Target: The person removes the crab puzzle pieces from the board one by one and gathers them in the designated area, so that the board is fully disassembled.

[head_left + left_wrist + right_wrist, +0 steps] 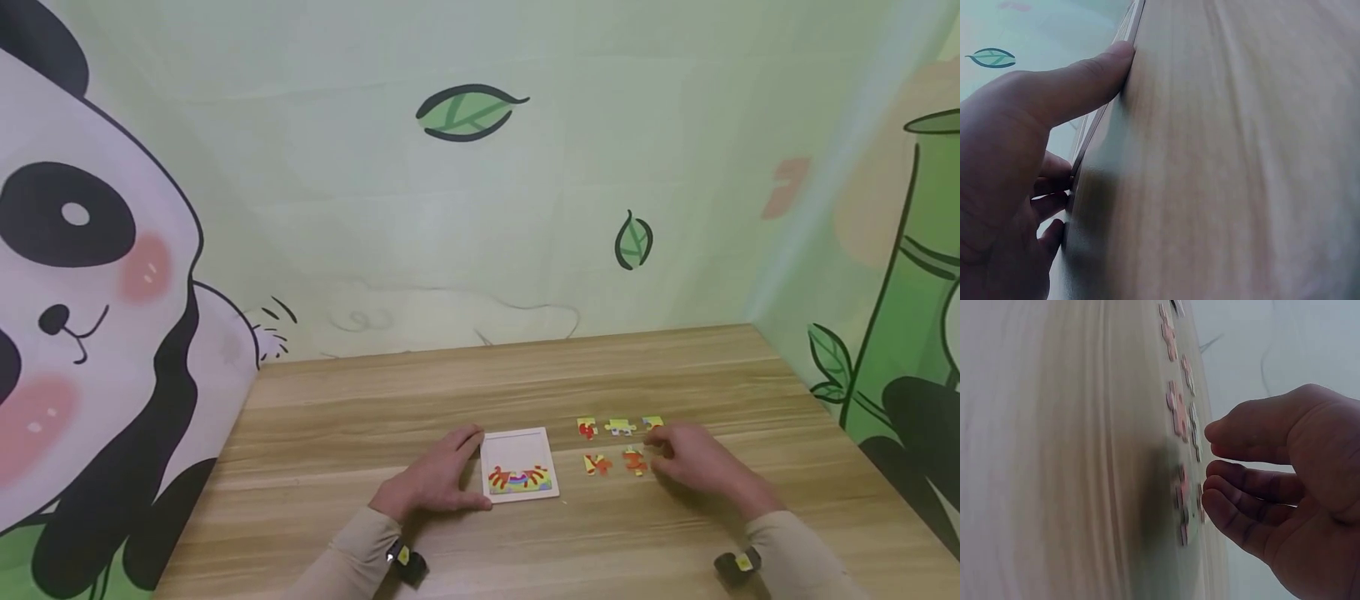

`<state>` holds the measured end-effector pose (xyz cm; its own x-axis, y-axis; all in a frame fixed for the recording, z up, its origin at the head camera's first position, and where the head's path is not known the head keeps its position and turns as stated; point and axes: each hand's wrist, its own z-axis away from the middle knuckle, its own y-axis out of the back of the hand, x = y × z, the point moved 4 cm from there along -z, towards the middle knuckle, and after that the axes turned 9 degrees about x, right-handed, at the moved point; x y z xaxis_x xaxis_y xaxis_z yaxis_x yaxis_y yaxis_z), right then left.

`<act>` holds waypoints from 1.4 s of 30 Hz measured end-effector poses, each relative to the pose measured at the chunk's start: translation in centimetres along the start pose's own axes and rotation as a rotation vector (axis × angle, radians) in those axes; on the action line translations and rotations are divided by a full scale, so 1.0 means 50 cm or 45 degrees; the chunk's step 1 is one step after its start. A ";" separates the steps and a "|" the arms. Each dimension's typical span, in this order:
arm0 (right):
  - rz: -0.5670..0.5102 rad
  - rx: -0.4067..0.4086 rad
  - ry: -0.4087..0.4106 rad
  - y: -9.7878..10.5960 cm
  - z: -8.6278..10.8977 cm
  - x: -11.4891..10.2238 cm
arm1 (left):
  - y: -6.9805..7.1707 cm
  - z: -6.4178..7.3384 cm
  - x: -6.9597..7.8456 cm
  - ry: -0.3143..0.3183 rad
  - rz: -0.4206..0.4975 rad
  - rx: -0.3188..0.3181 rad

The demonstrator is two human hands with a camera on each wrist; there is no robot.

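Note:
A small square puzzle tray (519, 442) with a white rim lies on the table, its lower part filled with a red, yellow and rainbow picture. At its left edge is my left hand (437, 477), thumb at the near corner and index finger at the far corner; the left wrist view shows the thumb (1094, 75) against the rim. To the tray's right, several loose jigsaw pieces (597, 463) lie in two rows. Over the right end of these rows hovers my right hand (693, 458), partly covering a piece (652, 422). A gap shows between its thumb and fingers (1235, 512).
The wood-grain table (360, 400) meets a pale green wall cloth (337, 208) at the back. A large panda print (90, 250) stands at the left, and printed bamboo (892, 275) at the right. A camera is strapped to each wrist.

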<state>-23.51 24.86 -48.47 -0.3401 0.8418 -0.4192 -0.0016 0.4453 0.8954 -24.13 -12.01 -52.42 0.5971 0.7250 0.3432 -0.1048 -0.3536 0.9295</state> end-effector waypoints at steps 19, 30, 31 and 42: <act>-0.084 0.029 0.240 -0.043 -0.041 -0.092 | -0.002 0.002 0.001 0.013 0.025 -0.009; -0.093 -0.022 0.246 -0.077 -0.068 -0.154 | -0.002 0.001 0.000 0.023 0.021 -0.014; -0.104 -0.037 0.249 -0.081 -0.070 -0.159 | -0.002 0.002 0.000 0.024 0.024 -0.015; -0.142 -0.073 0.270 -0.108 -0.084 -0.210 | 0.001 0.001 0.000 0.016 0.010 -0.009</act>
<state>-23.87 12.32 -48.29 -0.5245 0.7028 -0.4805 -0.1016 0.5087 0.8549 -24.11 -12.04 -52.40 0.5863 0.7295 0.3523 -0.1150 -0.3555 0.9276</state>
